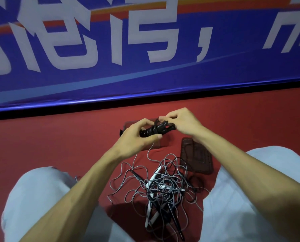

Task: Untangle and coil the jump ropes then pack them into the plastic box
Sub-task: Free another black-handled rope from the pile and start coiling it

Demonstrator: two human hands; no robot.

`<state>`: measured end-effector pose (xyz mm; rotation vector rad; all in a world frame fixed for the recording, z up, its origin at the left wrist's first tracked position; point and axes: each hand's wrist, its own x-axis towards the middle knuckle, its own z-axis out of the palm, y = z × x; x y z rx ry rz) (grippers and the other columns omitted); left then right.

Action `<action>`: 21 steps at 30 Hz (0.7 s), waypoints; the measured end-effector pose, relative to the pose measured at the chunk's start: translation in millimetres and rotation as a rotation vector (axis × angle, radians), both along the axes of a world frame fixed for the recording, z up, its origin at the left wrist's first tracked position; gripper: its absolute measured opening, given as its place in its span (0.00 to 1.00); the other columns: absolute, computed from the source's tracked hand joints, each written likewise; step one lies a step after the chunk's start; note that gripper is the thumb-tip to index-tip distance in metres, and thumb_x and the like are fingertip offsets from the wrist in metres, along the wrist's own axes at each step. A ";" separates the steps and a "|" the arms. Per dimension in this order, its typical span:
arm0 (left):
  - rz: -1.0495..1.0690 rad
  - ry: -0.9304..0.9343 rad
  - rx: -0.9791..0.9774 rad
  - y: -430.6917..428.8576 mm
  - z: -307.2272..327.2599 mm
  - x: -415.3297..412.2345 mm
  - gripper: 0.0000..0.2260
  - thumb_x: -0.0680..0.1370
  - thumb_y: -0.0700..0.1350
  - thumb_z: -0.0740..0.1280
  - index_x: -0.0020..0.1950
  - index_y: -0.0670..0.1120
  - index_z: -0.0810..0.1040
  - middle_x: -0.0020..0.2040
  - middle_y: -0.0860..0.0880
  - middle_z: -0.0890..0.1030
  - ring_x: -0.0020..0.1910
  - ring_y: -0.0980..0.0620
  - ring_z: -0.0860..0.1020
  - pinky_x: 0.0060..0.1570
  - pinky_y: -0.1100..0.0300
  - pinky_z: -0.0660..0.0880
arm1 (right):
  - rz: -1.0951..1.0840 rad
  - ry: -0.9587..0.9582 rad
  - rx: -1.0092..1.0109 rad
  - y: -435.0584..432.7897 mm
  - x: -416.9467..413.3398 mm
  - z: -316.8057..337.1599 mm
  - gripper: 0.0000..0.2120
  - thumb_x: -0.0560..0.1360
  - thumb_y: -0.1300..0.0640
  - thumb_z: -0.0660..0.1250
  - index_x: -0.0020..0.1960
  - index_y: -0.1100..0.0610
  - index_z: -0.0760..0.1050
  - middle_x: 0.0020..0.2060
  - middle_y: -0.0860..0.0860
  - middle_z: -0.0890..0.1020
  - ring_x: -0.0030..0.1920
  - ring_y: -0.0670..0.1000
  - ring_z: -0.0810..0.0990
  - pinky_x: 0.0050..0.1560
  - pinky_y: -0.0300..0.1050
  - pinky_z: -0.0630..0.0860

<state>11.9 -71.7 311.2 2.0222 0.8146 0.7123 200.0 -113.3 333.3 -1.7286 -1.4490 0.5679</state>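
A black jump rope (156,130) is wound into a tight bundle round its handles and held above the floor. My left hand (138,135) grips the bundle's left end from below. My right hand (179,122) pinches the rope at the bundle's right end. Under the hands stands the clear plastic box (161,144), mostly hidden. Its lid (195,157) lies flat to the right. A tangle of grey and black ropes (163,186) with white and black handles lies on the floor between my knees. One thin grey strand rises from the tangle toward my left hand.
The floor is red carpet (58,145). A blue banner (145,58) with large white characters stands along the far side, with a black strip at its base. My knees in light trousers (40,198) flank the tangle.
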 end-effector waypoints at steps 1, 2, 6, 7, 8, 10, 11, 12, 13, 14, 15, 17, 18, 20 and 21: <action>0.024 -0.034 -0.034 -0.8 2.2 -0.1 0.08 0.74 0.51 0.73 0.51 0.57 0.78 0.37 0.50 0.79 0.32 0.56 0.76 0.37 0.60 0.73 | 0.014 0.006 -0.006 0.8 1.3 0.6 0.09 0.76 0.49 0.69 0.39 0.47 0.85 0.30 0.42 0.80 0.31 0.44 0.74 0.35 0.42 0.69; 0.047 -0.080 -0.076 -1.1 4.4 0.2 0.06 0.76 0.48 0.72 0.51 0.55 0.78 0.36 0.51 0.79 0.32 0.56 0.76 0.35 0.63 0.72 | 0.034 -0.011 -0.001 1.0 2.2 1.3 0.14 0.78 0.52 0.66 0.36 0.43 0.83 0.25 0.41 0.76 0.27 0.42 0.69 0.32 0.41 0.65; 0.115 -0.265 -0.252 -2.0 9.5 2.7 0.12 0.78 0.44 0.69 0.59 0.56 0.76 0.45 0.43 0.83 0.39 0.51 0.79 0.35 0.63 0.74 | 0.127 -0.180 -0.041 -1.7 -0.8 8.0 0.23 0.82 0.52 0.59 0.28 0.46 0.73 0.19 0.40 0.72 0.21 0.40 0.67 0.27 0.37 0.62; 0.120 -0.295 -0.288 -2.1 9.6 3.1 0.15 0.78 0.43 0.68 0.62 0.58 0.74 0.48 0.41 0.83 0.41 0.49 0.80 0.37 0.61 0.75 | 0.150 -0.236 -0.062 -3.0 -3.8 9.9 0.22 0.82 0.52 0.58 0.29 0.49 0.71 0.20 0.42 0.72 0.23 0.40 0.68 0.29 0.39 0.63; 0.122 -0.318 -0.315 -2.3 9.6 3.3 0.18 0.79 0.43 0.68 0.64 0.61 0.73 0.48 0.41 0.84 0.42 0.49 0.80 0.40 0.58 0.75 | 0.173 -0.286 -0.079 -3.5 -5.8 10.8 0.20 0.82 0.52 0.58 0.31 0.51 0.68 0.23 0.44 0.72 0.25 0.42 0.68 0.32 0.42 0.63; 0.114 -0.356 -0.343 -1.6 9.6 3.6 0.19 0.79 0.41 0.67 0.63 0.63 0.75 0.45 0.48 0.84 0.41 0.52 0.80 0.41 0.58 0.75 | 0.215 -0.332 -0.076 -4.7 -6.2 11.8 0.19 0.82 0.51 0.57 0.33 0.55 0.66 0.27 0.49 0.71 0.29 0.47 0.67 0.34 0.45 0.63; 0.114 -0.362 -0.348 -1.7 10.4 3.9 0.16 0.79 0.41 0.67 0.62 0.61 0.77 0.43 0.51 0.84 0.40 0.53 0.80 0.39 0.59 0.75 | 0.227 -0.335 -0.063 -5.9 -5.2 13.2 0.19 0.82 0.51 0.57 0.34 0.55 0.66 0.28 0.50 0.70 0.30 0.48 0.66 0.34 0.45 0.62; 0.120 -0.356 -0.354 -1.4 10.8 4.5 0.13 0.79 0.42 0.67 0.60 0.58 0.80 0.43 0.51 0.84 0.38 0.53 0.80 0.37 0.60 0.76 | 0.236 -0.334 -0.053 -7.4 -4.0 14.9 0.19 0.82 0.50 0.57 0.34 0.55 0.66 0.29 0.50 0.69 0.30 0.49 0.66 0.34 0.45 0.62; 0.130 -0.343 -0.364 -1.6 11.3 4.9 0.11 0.79 0.43 0.67 0.59 0.54 0.81 0.43 0.50 0.84 0.37 0.53 0.79 0.34 0.61 0.75 | 0.246 -0.334 -0.052 -9.2 -3.4 16.9 0.18 0.82 0.50 0.58 0.34 0.55 0.67 0.28 0.50 0.68 0.30 0.48 0.65 0.34 0.45 0.61; 0.141 -0.331 -0.375 -0.8 10.6 5.3 0.10 0.79 0.43 0.67 0.59 0.51 0.81 0.42 0.49 0.83 0.35 0.53 0.79 0.31 0.62 0.75 | 0.255 -0.340 -0.059 -10.6 -3.5 18.6 0.18 0.81 0.49 0.59 0.35 0.55 0.70 0.28 0.50 0.69 0.30 0.48 0.66 0.34 0.45 0.62; 0.151 -0.326 -0.382 0.5 9.5 5.2 0.09 0.79 0.43 0.68 0.58 0.50 0.81 0.41 0.49 0.83 0.34 0.54 0.79 0.29 0.63 0.74 | 0.263 -0.352 -0.070 -11.2 -3.7 19.3 0.17 0.81 0.48 0.60 0.37 0.55 0.73 0.29 0.51 0.71 0.30 0.49 0.67 0.34 0.45 0.63; 0.170 -0.318 -0.387 2.8 8.3 5.4 0.09 0.79 0.44 0.68 0.58 0.49 0.81 0.39 0.46 0.82 0.32 0.51 0.78 0.25 0.64 0.72 | 0.266 -0.373 -0.101 -10.8 -4.9 18.5 0.13 0.79 0.48 0.62 0.42 0.54 0.77 0.31 0.53 0.77 0.32 0.49 0.71 0.36 0.45 0.67; 0.183 -0.309 -0.380 4.2 8.0 6.0 0.09 0.79 0.44 0.68 0.59 0.49 0.80 0.40 0.44 0.80 0.32 0.49 0.77 0.24 0.65 0.70 | 0.266 -0.366 -0.124 -10.5 -5.8 18.5 0.10 0.79 0.50 0.64 0.45 0.54 0.78 0.34 0.53 0.80 0.32 0.49 0.73 0.36 0.44 0.69; 0.201 -0.285 -0.356 6.5 6.0 6.5 0.11 0.79 0.45 0.69 0.61 0.49 0.80 0.39 0.43 0.78 0.31 0.47 0.74 0.21 0.66 0.68 | 0.279 -0.315 -0.204 -11.6 -7.7 19.5 0.04 0.79 0.55 0.65 0.51 0.54 0.77 0.34 0.51 0.82 0.27 0.46 0.76 0.29 0.39 0.72; 0.205 -0.277 -0.353 7.4 4.6 6.3 0.11 0.78 0.44 0.69 0.61 0.48 0.79 0.38 0.43 0.78 0.32 0.47 0.74 0.22 0.65 0.69 | 0.288 -0.302 -0.256 -12.0 -8.5 20.3 0.04 0.79 0.58 0.64 0.53 0.55 0.75 0.33 0.51 0.82 0.24 0.45 0.76 0.26 0.37 0.71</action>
